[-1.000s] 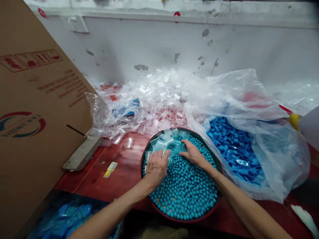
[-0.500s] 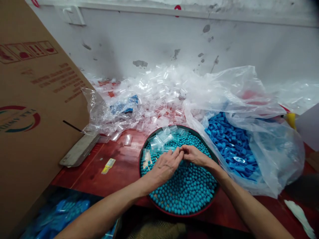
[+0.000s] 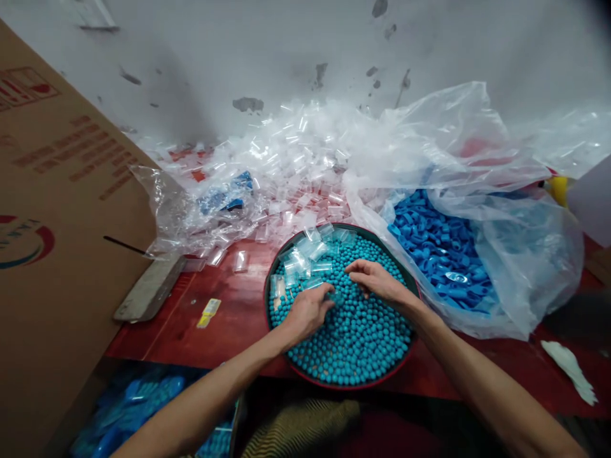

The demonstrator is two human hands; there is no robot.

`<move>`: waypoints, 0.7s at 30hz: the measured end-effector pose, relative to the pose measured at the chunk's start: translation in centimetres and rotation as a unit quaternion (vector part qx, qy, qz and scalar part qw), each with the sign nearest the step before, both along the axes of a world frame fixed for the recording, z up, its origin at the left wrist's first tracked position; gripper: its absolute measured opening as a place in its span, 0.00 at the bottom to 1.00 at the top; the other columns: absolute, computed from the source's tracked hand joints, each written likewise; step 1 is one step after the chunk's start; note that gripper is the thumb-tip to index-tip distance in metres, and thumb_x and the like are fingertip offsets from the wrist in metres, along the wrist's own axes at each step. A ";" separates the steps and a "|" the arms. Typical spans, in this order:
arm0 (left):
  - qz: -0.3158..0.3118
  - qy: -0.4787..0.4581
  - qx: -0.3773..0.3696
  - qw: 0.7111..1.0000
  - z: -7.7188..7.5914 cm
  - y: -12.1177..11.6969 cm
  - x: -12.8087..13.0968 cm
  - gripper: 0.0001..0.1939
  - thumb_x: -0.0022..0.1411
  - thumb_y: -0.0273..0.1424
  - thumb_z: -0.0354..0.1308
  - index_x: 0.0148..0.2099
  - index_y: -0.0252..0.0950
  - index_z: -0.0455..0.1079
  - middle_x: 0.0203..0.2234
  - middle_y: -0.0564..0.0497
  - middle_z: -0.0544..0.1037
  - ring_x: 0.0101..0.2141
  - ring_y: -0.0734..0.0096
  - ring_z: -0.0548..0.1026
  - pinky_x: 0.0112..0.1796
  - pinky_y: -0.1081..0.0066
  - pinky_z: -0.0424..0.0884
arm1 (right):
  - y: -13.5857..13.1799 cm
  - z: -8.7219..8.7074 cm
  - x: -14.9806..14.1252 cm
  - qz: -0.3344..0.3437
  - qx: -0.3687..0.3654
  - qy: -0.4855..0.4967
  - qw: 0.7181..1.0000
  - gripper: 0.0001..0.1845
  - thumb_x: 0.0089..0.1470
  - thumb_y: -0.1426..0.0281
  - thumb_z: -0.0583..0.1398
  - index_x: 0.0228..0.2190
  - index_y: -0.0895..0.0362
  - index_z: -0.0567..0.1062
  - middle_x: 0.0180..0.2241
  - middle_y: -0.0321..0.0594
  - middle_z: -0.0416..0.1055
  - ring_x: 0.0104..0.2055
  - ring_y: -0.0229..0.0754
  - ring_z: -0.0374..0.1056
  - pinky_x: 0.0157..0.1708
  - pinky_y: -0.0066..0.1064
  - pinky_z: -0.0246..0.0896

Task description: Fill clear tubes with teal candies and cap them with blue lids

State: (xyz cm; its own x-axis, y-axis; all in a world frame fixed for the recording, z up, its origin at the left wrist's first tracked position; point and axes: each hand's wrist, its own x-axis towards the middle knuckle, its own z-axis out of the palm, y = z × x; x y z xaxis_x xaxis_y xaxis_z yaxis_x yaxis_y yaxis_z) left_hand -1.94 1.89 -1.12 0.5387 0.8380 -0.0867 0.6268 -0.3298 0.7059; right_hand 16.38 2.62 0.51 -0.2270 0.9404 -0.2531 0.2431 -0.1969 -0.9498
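A round tray (image 3: pixel 268 280) with a dark red rim holds a layer of teal beads (image 3: pixel 363 337). Several small clear plastic pieces (image 3: pixel 298 261) lie on the beads at its far left. My left hand (image 3: pixel 308 313) is over the tray's middle, thumb and fingers curled in a pinch around what looks like another clear piece, partly hidden. To the right, my right hand (image 3: pixel 375 280) hovers low above the beads, fingers bent and a little apart, with nothing visible in them. The two hands are apart.
Behind the tray spreads a heap of clear plastic pieces (image 3: pixel 305 184). A clear bag (image 3: pixel 520 267) of blue plastic parts (image 3: pixel 439 248) lies at the right. A cardboard box (image 3: pixel 71 191) stands at the left, near a grey bar (image 3: pixel 150 289). Blue items (image 3: pixel 138 407) sit below the table's edge.
My hands have separated from their touching position over the tray. The left drew back towards me and left, the right lifted away to the right. The view has tilted down slightly.
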 end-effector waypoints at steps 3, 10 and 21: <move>0.007 -0.150 -0.149 0.977 0.5 0.7 -0.1 0.09 0.53 0.29 0.48 0.37 0.33 0.64 0.27 0.52 0.70 0.27 0.73 0.68 0.29 0.73 0.65 | -1.3 0.3 0.0 0.068 0.055 -0.027 0.996 0.11 0.45 0.71 0.56 0.34 0.58 0.69 0.24 0.32 0.63 0.20 0.29 0.56 0.17 0.20 0.54; 0.052 -0.079 0.029 0.995 0.3 -1.2 0.2 0.22 0.54 0.32 0.51 0.52 0.35 0.55 0.39 0.46 0.69 0.35 0.68 0.70 0.37 0.68 0.66 | -3.3 -0.8 -2.2 -0.028 0.026 -0.009 0.999 0.11 0.46 0.67 0.57 0.34 0.58 0.68 0.26 0.34 0.66 0.19 0.32 0.61 0.17 0.23 0.56; -0.040 0.351 0.251 0.901 1.2 -3.6 -2.5 0.16 0.56 0.27 0.46 0.47 0.31 0.61 0.34 0.43 0.70 0.36 0.62 0.69 0.37 0.62 0.66 | -5.3 1.1 -1.2 0.050 0.151 -0.201 0.967 0.12 0.53 0.66 0.52 0.36 0.55 0.71 0.35 0.38 0.72 0.37 0.40 0.67 0.38 0.28 0.58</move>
